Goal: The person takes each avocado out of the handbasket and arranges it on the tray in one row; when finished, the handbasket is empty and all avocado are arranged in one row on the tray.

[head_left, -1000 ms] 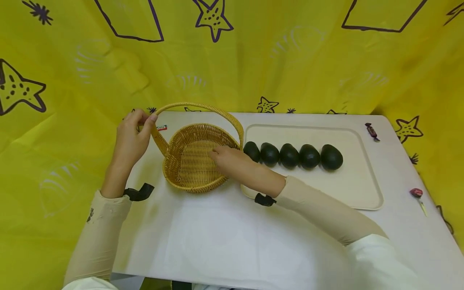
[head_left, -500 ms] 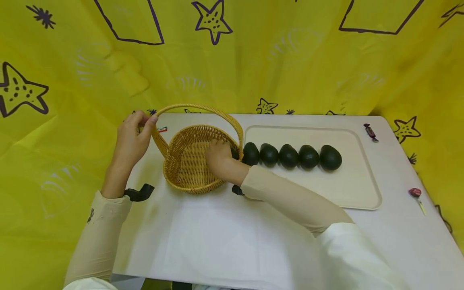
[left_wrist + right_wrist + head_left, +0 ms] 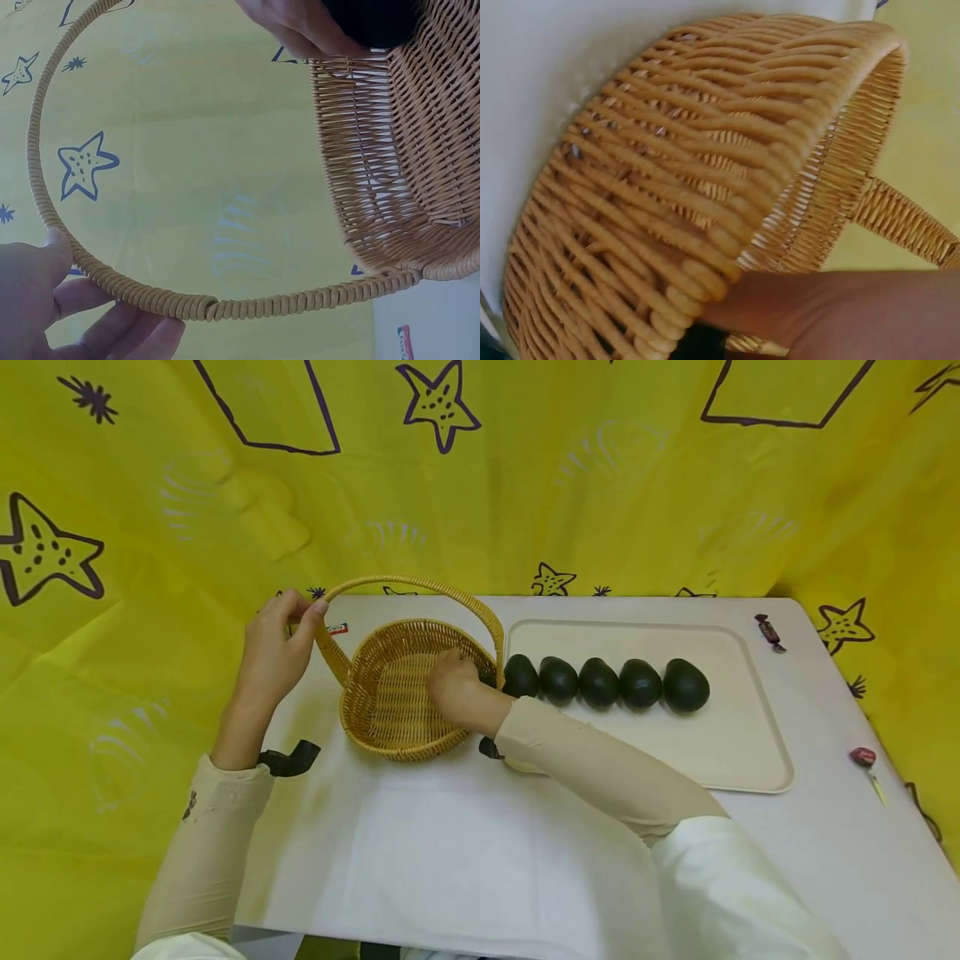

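A wicker basket [image 3: 405, 714] with a tall arched handle [image 3: 420, 582] stands on the left half of the table. My left hand [image 3: 279, 639] holds the left side of the handle between thumb and fingers. My right hand [image 3: 453, 689] is down inside the basket at its right side, fingers curled. Under its palm lies a dark green avocado [image 3: 371, 21], which the left wrist view shows partly; in the head view the hand mostly hides it. Several more avocados [image 3: 641, 685] sit in a row on a cream tray [image 3: 675, 752], just right of the basket.
A wrapped candy [image 3: 769, 633] lies beyond the tray's far right corner, and a lollipop [image 3: 864, 758] near the table's right edge. Behind the left hand is a small red, white and green item [image 3: 338, 628]. A yellow patterned curtain [image 3: 525, 485] hangs behind the table.
My right hand has moved from over the basket's right rim deeper into the basket, then stayed nearly still. The left hand keeps its hold on the handle.
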A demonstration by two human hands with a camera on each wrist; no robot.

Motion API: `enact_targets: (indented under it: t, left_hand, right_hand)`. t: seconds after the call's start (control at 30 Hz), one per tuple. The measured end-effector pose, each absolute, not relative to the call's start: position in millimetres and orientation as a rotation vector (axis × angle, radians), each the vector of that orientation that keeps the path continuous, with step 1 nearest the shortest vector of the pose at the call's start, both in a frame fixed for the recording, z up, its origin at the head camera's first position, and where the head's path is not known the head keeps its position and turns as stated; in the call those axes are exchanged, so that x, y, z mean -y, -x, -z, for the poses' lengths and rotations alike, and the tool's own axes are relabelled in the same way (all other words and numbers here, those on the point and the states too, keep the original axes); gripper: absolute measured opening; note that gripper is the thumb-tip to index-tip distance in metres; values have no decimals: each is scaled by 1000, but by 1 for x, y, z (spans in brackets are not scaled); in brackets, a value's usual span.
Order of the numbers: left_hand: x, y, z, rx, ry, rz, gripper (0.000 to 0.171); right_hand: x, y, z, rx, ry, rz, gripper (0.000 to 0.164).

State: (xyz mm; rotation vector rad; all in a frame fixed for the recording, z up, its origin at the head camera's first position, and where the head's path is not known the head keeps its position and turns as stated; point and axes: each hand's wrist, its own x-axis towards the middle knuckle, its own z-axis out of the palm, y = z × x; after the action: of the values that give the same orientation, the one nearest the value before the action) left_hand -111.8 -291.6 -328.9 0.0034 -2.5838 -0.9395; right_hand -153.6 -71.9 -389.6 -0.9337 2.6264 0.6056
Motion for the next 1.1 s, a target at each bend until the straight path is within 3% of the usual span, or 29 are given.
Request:
enact_targets:
  t: [0.2, 0.3, 0.6, 0.9, 1.1]
  left_hand:
    - [291, 111, 329, 2581, -12, 928, 42]
    - [291, 110, 329, 2578, -11, 928, 42]
    - [291, 110, 329, 2566, -5, 929, 41]
    - [289, 112, 329, 2565, 6, 933, 44]
    - [288, 111, 328, 2562, 4, 927, 42]
  right_hand:
    - [74, 155, 394, -2600, 1380, -528, 30]
    - [75, 156, 397, -2620, 1478, -433, 37]
    - [70, 162, 397, -2629, 1346, -299, 48]
    - [68, 169, 398, -2494, 1134, 42, 89]
    - [71, 171, 399, -2569, 1134, 44, 77]
